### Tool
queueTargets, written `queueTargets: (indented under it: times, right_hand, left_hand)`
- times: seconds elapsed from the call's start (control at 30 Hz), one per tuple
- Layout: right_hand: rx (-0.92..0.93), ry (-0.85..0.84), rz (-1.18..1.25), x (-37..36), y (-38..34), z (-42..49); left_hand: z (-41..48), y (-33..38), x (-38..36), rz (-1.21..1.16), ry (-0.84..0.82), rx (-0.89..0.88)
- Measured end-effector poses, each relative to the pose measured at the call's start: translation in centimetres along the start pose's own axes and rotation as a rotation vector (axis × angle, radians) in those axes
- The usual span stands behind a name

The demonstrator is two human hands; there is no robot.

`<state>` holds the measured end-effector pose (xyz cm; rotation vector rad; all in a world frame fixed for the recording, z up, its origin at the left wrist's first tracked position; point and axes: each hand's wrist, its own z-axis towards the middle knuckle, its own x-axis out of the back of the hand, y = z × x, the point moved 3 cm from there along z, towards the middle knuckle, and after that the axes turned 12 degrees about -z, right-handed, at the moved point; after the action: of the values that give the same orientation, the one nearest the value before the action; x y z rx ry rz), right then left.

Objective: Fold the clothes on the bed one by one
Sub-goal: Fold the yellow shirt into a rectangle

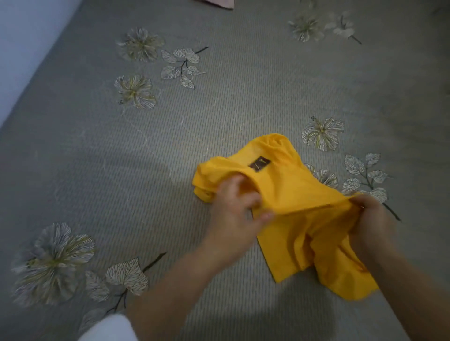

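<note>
A small yellow garment [289, 192] with a dark label near its neck lies bunched on the grey flowered bed sheet [170, 136], right of the middle. My left hand [237, 209] grips its left edge, fingers curled into the fabric. My right hand [372, 219] pinches a fold at the right side, lifting that edge slightly. The lower part of the garment hangs loose between and below my hands.
A pink piece of cloth [220, 3] shows at the far top edge of the bed. A pale wall [22, 43] borders the bed at the upper left. A white sleeve or cloth [109, 328] sits at the bottom left.
</note>
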<state>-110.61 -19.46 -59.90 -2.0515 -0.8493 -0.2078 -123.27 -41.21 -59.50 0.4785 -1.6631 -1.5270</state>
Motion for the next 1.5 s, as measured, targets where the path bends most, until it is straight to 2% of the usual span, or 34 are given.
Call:
queueTargets:
  times: [0.07, 0.13, 0.17, 0.23, 0.3, 0.37, 0.4, 0.47, 0.53, 0.57, 0.6, 0.67, 0.73, 0.77, 0.9, 1.0, 1.07, 1.17, 1.27, 1.33, 1.4, 1.47, 1.5]
  right_hand:
    - [-0.052, 0.115, -0.082, 1.7, 1.2, 1.1]
    - [-0.073, 0.164, -0.158, 2.4, 2.2, 1.6]
    - [-0.055, 0.197, -0.228, 2.6, 2.5, 1.7]
    - [0.074, 0.244, -0.359, 2.6, 2.5, 1.3]
    - [0.340, 0.262, -0.454, 2.0, 2.0, -0.2]
    - [0.666, 0.215, -0.571, 0.5, 1.6, -2.5]
    - [0.799, 0.169, -0.647, -0.5, 1.8, -3.6]
    - [0.950, -0.001, -0.804, -2.7, 2.7, -5.0]
    - [0.928, -0.142, -1.113, -4.6, 4.4, -5.0]
    - [0.906, -0.122, -1.241, -4.9, 5.1, -4.5]
    - [0.892, -0.082, -1.236, -4.8, 5.3, -4.0]
    - [0.805, -0.030, -0.838, -3.7, 3.5, -3.9]
    - [0.633, -0.116, -0.401, -2.1, 1.2, -3.4]
    - [0.557, -0.182, -0.290, -1.4, -0.2, -3.4]
    - [0.397, -0.417, -0.249, 1.2, -5.4, -5.9]
    - [0.527, -0.449, -0.339, 3.7, -9.1, -9.3]
    - [0.647, -0.478, -0.484, 5.6, -11.3, -11.9]
    - [0.862, -0.326, -0.731, 9.1, -14.2, -15.5]
    - [1.004, -0.162, -0.793, 12.5, -17.3, -18.6]
    - [1.077, -0.063, -0.904, 14.7, -18.8, -19.6]
    - [1.069, 0.123, -1.121, 17.3, -19.4, -19.3]
    - [0.938, 0.234, -1.284, 20.3, -19.5, -18.2]
    - [0.862, 0.212, -1.310, 21.8, -19.6, -17.7]
  left_hand:
    - [-2.2, 2.2, -3.5, 0.070, -0.306, -0.192]
    - [-4.0, 2.1, -5.6, 0.189, -0.484, -0.145]
    - [-4.2, 1.3, -5.7, 0.216, -0.478, -0.082]
    - [-3.9, -0.1, -4.7, 0.205, -0.343, -0.017]
    - [-2.8, -1.3, -3.0, 0.183, -0.141, -0.020]
    - [-1.5, -2.8, -2.1, 0.261, -0.058, 0.028]
    - [-1.2, -3.5, -2.1, 0.304, -0.089, 0.076]
    - [-0.7, -4.3, -2.7, 0.405, -0.220, 0.161]
    - [-0.1, -4.6, -3.6, 0.539, -0.300, 0.117]
    - [0.4, -4.4, -3.9, 0.531, -0.301, 0.076]
    - [0.9, -4.1, -4.0, 0.441, -0.264, 0.080]
    - [2.4, -3.2, -3.3, 0.183, -0.131, 0.165]
    - [3.7, -1.3, -2.1, -0.093, -0.064, 0.241]
    - [4.3, 0.0, -1.3, -0.208, -0.065, 0.268]
    - [6.2, 6.6, 1.7, -0.332, -0.102, 0.315]
    - [7.0, 12.1, 3.5, -0.300, -0.113, 0.318]
    - [7.1, 15.8, 4.7, -0.300, -0.139, 0.314]
    - [6.2, 21.6, 6.0, -0.325, -0.280, 0.317]
    - [5.2, 27.2, 6.1, 0.115, -0.388, 0.121]
    - [5.0, 30.8, 5.8, 0.281, -0.277, -0.048]
    - [5.0, 34.2, 5.8, 0.184, -0.075, -0.124]
    - [5.0, 36.9, 6.0, 0.071, 0.118, -0.132]
    - [5.1, 37.9, 6.2, 0.041, 0.201, -0.119]
